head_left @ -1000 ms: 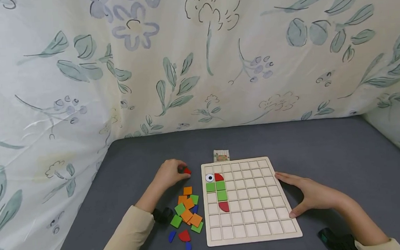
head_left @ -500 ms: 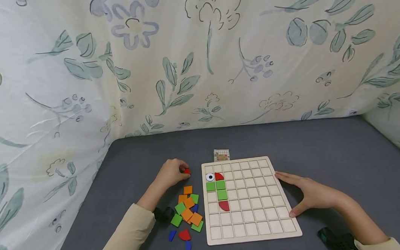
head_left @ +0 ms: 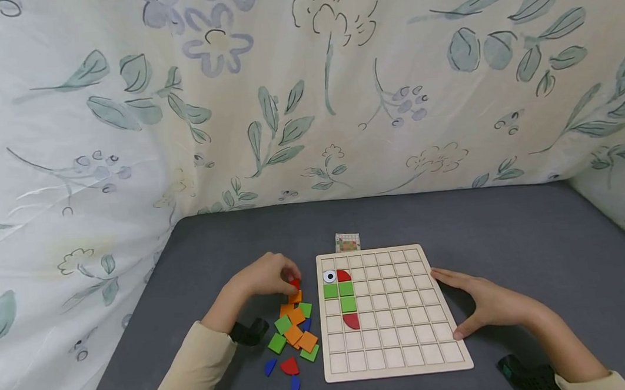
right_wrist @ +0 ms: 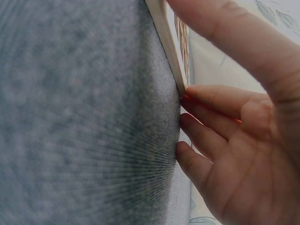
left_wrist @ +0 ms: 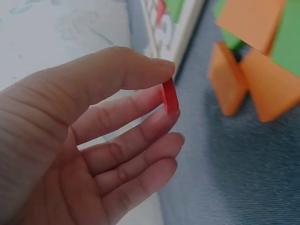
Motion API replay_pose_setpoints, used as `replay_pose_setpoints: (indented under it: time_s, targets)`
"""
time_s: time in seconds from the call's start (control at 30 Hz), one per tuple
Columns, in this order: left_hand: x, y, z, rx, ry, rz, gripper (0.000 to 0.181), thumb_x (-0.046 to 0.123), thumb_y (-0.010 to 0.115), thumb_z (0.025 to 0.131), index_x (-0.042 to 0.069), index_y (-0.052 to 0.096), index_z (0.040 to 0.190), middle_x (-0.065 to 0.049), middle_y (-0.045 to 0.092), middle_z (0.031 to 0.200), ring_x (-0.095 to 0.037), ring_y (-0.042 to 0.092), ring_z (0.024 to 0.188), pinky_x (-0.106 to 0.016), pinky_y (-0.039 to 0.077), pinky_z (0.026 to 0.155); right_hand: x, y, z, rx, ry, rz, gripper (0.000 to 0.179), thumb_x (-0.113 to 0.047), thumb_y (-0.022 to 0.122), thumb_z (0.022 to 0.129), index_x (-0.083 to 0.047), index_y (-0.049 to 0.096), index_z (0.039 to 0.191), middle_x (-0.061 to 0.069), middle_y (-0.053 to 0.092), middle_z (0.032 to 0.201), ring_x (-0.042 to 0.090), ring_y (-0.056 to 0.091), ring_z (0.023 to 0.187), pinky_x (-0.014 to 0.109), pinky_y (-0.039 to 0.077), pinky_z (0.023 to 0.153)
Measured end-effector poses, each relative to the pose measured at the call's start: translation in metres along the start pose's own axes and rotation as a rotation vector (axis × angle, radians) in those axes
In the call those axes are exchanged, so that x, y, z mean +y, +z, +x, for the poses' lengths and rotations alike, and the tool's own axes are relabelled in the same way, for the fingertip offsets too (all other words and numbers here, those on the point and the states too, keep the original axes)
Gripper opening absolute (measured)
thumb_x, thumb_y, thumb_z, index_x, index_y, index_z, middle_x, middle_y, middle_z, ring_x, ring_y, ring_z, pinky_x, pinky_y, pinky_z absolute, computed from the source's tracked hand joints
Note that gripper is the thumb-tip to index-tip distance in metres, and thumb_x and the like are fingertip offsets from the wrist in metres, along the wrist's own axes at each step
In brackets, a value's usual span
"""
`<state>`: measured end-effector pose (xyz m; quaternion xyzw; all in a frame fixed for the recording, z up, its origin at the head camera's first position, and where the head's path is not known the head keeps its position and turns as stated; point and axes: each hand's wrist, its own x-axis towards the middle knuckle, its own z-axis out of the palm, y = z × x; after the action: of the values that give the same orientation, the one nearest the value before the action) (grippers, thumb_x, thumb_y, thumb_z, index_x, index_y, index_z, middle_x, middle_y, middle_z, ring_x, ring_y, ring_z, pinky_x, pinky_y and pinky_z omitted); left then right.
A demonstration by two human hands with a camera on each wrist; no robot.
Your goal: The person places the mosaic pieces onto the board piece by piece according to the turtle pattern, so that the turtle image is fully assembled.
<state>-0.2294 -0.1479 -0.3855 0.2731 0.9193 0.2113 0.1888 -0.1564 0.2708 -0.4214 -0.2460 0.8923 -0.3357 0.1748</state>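
Note:
My left hand [head_left: 269, 275] pinches a small red tile [left_wrist: 170, 96] between thumb and fingers, beside the board's left edge and just above the loose pile. In the left wrist view the tile stands edge-on. My right hand [head_left: 488, 301] touches the right edge of the pale wooden grid board [head_left: 404, 320], thumb and fingers spread and fairly straight. On the board's left columns lie a round eye piece [head_left: 330, 276], a red quarter-round tile [head_left: 343, 274], green squares [head_left: 348, 304] and another red quarter-round tile [head_left: 352, 321] lower down.
Left of the board lies a loose pile of orange squares [head_left: 308, 339], green squares [head_left: 276, 343] and blue pieces [head_left: 270, 367], with a red quarter-round piece [head_left: 289, 366] below. A small picture card [head_left: 348, 242] sits behind the board. Flowered cloth [head_left: 267, 144] rises behind the grey table [head_left: 230, 234].
My left hand, with the red tile, has come slightly nearer and lower, over the top of the pile. The right hand stays at the board's edge.

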Motion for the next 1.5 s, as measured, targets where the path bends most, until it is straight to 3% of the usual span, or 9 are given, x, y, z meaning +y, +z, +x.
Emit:
replay_pose_setpoints:
  time_s: [0.23, 0.63, 0.97, 1.17, 1.5]
  targets:
    - [0.020, -0.005, -0.002, 0.057, 0.045, 0.008, 0.022, 0.013, 0.072, 0.077, 0.005, 0.070, 0.098, -0.002, 0.066, 0.085, -0.010, 0.053, 0.071, -0.023, 0.047, 0.064, 0.001, 0.000, -0.001, 0.001, 0.002, 0.005, 0.113, -0.045, 0.081, 0.058, 0.002, 0.024, 0.144, 0.031, 0.021, 0.145, 0.055, 0.020, 0.128, 0.067, 0.029, 0.089]
    - [0.053, 0.009, 0.018, 0.087, 0.095, 0.055, 0.026, 0.017, 0.072, 0.078, 0.009, 0.070, 0.103, -0.003, 0.066, 0.088, -0.011, 0.052, 0.070, -0.023, 0.044, 0.059, 0.000, 0.001, -0.001, 0.005, 0.007, 0.013, 0.112, -0.042, 0.083, 0.059, 0.000, 0.024, 0.144, 0.029, 0.020, 0.146, 0.055, 0.019, 0.129, 0.067, 0.028, 0.089]
    - [0.077, 0.035, 0.042, 0.075, 0.156, 0.121, 0.026, 0.021, 0.072, 0.079, 0.012, 0.070, 0.103, 0.002, 0.066, 0.091, -0.007, 0.051, 0.069, -0.018, 0.043, 0.058, 0.003, 0.002, 0.000, 0.007, 0.010, -0.009, 0.114, -0.047, 0.081, 0.058, 0.000, 0.024, 0.144, 0.029, 0.022, 0.145, 0.054, 0.021, 0.129, 0.066, 0.029, 0.089]
    - [0.084, 0.051, 0.054, 0.103, 0.173, 0.212, 0.025, 0.027, 0.074, 0.079, 0.015, 0.070, 0.101, 0.005, 0.064, 0.080, -0.004, 0.048, 0.064, -0.017, 0.039, 0.055, 0.002, 0.002, 0.001, 0.000, 0.007, -0.008, 0.113, -0.047, 0.081, 0.058, 0.000, 0.025, 0.144, 0.029, 0.022, 0.146, 0.053, 0.021, 0.129, 0.066, 0.029, 0.090]
    - [0.084, 0.059, 0.060, 0.130, 0.170, 0.213, 0.023, 0.028, 0.075, 0.077, 0.015, 0.072, 0.095, 0.007, 0.064, 0.076, -0.003, 0.047, 0.063, -0.016, 0.037, 0.054, -0.001, -0.002, 0.000, -0.009, 0.021, 0.011, 0.114, -0.047, 0.081, 0.057, 0.000, 0.025, 0.144, 0.028, 0.021, 0.147, 0.053, 0.020, 0.130, 0.065, 0.029, 0.091]
